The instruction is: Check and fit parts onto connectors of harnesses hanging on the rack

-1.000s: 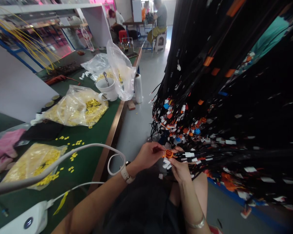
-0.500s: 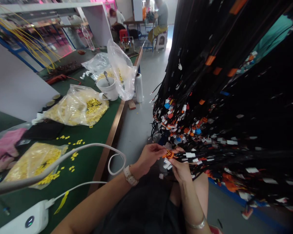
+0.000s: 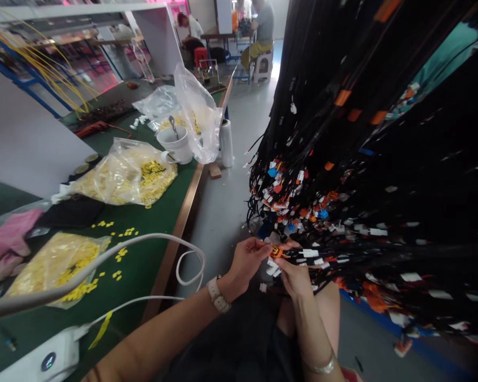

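An orange connector (image 3: 276,251) with dark marks is between my two hands, at the near end of the hanging black cables (image 3: 302,132). My left hand (image 3: 247,262) pinches its left side with thumb and fingertips. From the right, my right hand (image 3: 297,276) holds the same connector, thumb on its lower edge and fingers partly hidden behind it. White connectors (image 3: 273,268) hang just below it. More cable ends with white, orange, blue and red connectors crowd around and above my right hand.
On the left, a green table (image 3: 143,265) bears bags of yellow pieces (image 3: 155,175), a white mug (image 3: 175,144), pink gloves (image 3: 11,239) and a white power bank (image 3: 43,358). A white cable (image 3: 143,239) loops past its edge. A seated person (image 3: 263,26) is far off.
My left hand has turned slightly at the wrist, and its fingers have closed in on the orange connector's left side. My right hand stays almost where it was.
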### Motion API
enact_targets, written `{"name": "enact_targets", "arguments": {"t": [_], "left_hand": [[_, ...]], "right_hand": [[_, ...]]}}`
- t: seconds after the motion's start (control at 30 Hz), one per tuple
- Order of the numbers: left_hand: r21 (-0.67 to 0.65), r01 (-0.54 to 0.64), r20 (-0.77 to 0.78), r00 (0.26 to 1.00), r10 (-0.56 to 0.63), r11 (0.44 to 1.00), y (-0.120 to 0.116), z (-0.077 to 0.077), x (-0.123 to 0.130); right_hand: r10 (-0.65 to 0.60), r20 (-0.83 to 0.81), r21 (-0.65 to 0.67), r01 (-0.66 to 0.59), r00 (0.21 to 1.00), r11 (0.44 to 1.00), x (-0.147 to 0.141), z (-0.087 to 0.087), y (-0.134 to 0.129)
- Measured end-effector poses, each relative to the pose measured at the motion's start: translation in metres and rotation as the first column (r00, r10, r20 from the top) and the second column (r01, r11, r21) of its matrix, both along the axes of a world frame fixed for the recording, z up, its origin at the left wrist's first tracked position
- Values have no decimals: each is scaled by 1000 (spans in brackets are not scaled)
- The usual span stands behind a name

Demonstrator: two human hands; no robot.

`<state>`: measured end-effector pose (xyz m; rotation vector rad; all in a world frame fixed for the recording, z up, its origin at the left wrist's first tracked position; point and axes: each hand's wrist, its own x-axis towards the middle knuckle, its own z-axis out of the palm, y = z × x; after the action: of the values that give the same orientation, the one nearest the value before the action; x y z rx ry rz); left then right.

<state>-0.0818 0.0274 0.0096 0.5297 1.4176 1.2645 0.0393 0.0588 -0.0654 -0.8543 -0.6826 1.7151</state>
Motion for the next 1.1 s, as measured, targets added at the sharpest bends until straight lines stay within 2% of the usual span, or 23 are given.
{"name": "enact_targets", "arguments": {"t": [0.3, 0.63, 0.77, 0.83, 0.93, 1.0, 1.07, 1.1], "left_hand": [[-49, 38, -3, 999, -39, 998, 0, 0, -3], [-3, 56, -144, 988, -56, 998, 2, -5, -2], [-45, 177, -99, 979, -180, 983, 2, -5, -6], [-7, 254, -105, 962, -253, 967, 3, -4, -10], [98, 398, -218, 903, -370, 912, 5, -4, -17], [113, 489, -290, 849, -442, 865, 7, -5, -21], [102, 525, -313, 823, -474, 845, 8, -7, -23], [99, 514, -303, 831, -466, 852, 8, -8, -24]], "right_hand": [[6, 24, 26, -6, 1000, 1000, 0, 0, 0], [20, 5, 39, -20, 1000, 999, 0, 0, -1], [20, -1, 34, -20, 1000, 999, 1, 0, -1], [41, -12, 40, -40, 999, 998, 2, 1, -2], [78, -38, 56, -76, 996, 996, 2, 2, -2], [94, -55, 61, -91, 994, 994, 2, 3, -3], [101, -66, 66, -97, 993, 993, 3, 4, -3], [103, -66, 69, -98, 993, 993, 3, 4, -3]]}}
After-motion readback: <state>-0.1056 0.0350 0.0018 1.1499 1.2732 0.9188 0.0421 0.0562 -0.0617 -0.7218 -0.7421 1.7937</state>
